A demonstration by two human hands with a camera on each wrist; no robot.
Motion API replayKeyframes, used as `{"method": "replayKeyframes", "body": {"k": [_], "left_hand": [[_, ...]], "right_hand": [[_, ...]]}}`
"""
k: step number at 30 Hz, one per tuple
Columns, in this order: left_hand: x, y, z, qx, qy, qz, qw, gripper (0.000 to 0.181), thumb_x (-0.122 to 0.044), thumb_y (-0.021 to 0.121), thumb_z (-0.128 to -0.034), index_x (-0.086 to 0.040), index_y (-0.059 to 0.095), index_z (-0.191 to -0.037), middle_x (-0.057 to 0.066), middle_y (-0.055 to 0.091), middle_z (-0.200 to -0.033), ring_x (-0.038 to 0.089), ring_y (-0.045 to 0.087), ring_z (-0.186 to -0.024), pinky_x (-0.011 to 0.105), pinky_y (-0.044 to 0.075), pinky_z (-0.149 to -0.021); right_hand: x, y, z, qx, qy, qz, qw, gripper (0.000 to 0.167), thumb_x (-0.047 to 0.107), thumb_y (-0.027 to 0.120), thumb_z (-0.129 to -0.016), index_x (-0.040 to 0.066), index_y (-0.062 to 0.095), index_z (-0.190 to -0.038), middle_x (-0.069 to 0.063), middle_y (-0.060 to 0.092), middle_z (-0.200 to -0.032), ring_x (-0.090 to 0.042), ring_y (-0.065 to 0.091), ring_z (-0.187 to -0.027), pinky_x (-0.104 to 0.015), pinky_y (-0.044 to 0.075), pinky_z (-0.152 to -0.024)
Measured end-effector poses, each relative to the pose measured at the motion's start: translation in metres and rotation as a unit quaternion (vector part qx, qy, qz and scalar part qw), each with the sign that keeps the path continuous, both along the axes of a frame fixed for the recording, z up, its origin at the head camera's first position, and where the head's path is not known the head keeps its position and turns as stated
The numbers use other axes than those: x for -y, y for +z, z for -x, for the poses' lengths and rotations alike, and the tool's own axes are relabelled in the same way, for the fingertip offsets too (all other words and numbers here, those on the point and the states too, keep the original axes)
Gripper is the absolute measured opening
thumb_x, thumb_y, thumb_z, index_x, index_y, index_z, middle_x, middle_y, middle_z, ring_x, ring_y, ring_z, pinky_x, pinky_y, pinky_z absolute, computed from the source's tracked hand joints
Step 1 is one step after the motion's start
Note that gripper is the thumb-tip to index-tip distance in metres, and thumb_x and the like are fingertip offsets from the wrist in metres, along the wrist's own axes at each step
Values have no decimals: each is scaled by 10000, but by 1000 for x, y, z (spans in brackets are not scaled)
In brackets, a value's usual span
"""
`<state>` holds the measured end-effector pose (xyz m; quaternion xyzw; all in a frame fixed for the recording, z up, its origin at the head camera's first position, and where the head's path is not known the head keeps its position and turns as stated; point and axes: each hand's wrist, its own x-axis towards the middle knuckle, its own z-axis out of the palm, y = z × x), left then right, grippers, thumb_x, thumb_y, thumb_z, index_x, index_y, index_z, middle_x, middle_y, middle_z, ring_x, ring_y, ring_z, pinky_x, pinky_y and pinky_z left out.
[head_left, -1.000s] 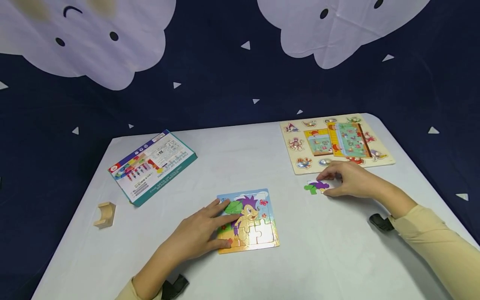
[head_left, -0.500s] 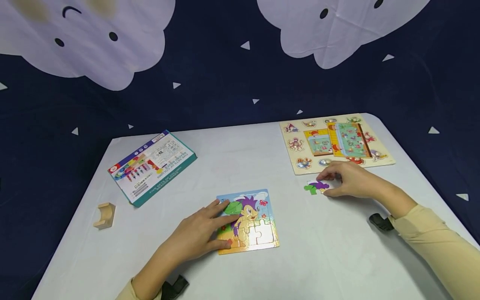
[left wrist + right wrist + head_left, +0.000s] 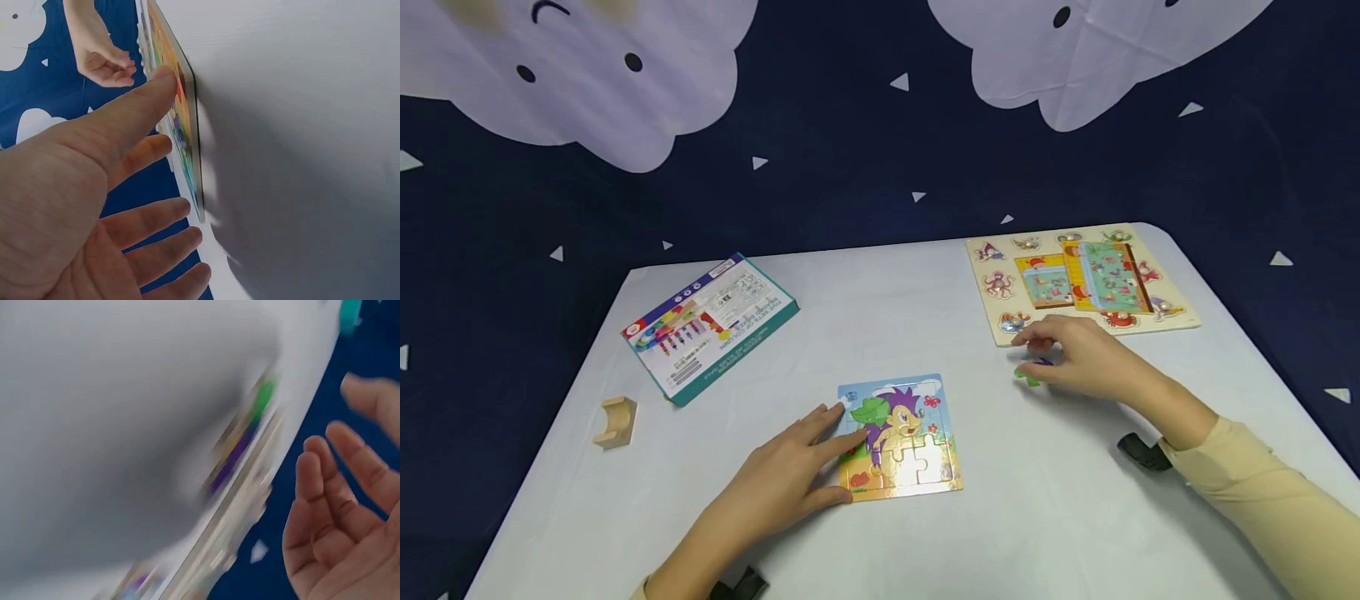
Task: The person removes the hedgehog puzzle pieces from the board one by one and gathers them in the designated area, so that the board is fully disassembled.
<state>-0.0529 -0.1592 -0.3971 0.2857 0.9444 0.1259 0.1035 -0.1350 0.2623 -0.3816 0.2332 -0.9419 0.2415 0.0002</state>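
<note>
A square hedgehog jigsaw (image 3: 901, 433) lies flat near the middle of the table. My left hand (image 3: 775, 479) has its spread fingers at the jigsaw's left edge; the left wrist view shows the thumb (image 3: 134, 112) beside that edge. Over a small green and purple piece (image 3: 1028, 374) hovers my right hand (image 3: 1086, 358), partly covering it. In the right wrist view the blurred piece (image 3: 240, 447) lies on the table, apart from the loosely bent fingers (image 3: 337, 500), which hold nothing.
A wooden knob puzzle board (image 3: 992, 309) with two printed cards (image 3: 1108, 277) on it lies at the back right. At the left are a flat teal-edged box (image 3: 711, 325) and a notched wooden block (image 3: 616, 422).
My right hand has let go of the small piece and risen slightly off it. My left fingers have drawn back leftward to the jigsaw's edge. The head view has shifted a little.
</note>
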Motion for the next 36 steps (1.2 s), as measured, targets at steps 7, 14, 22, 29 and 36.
{"method": "replayKeyframes", "body": {"k": [7,14,22,29,36], "left_hand": [[7,-1,-3,233,83,-38,9997,693,-501,839,-902,-325,613,-1533,79,406,-1733,398,422,-1580,640,552,-1076],[9,-4,-1,362,-35,-47,9993,674,-516,790,-942,-337,581,-1558,58,377,-1748,423,407,-1582,678,528,-1086],[11,-4,-2,418,-93,-136,9990,671,-496,792,-945,-334,579,-1560,71,386,-1743,429,394,-1587,683,539,-1063],[11,-2,-3,527,-40,-271,9982,655,-432,824,-944,-300,602,-1546,82,388,-1742,441,385,-1590,681,557,-1036],[11,-3,-4,474,-37,-323,9983,651,-420,838,-934,-285,620,-1531,91,401,-1735,453,402,-1577,680,548,-1053]], "right_hand": [[66,9,-9,587,279,312,9974,299,179,839,-918,56,792,-1187,21,797,-968,-123,732,-907,-429,622,-836],[125,5,-17,1098,689,540,9901,365,203,817,-947,44,766,-1271,-59,822,-1111,-178,765,-1006,-403,643,-900],[162,-3,-20,1464,874,608,9835,443,193,817,-945,-6,731,-1332,-110,804,-1240,-202,775,-1102,-389,624,-997],[178,-9,-21,1862,787,941,9748,400,168,832,-937,-15,751,-1282,-91,818,-1153,-135,747,-979,-287,624,-899],[188,-11,-24,1738,555,984,9783,326,126,843,-921,-16,777,-1207,-93,819,-1077,-151,748,-946,-307,632,-874]]}}
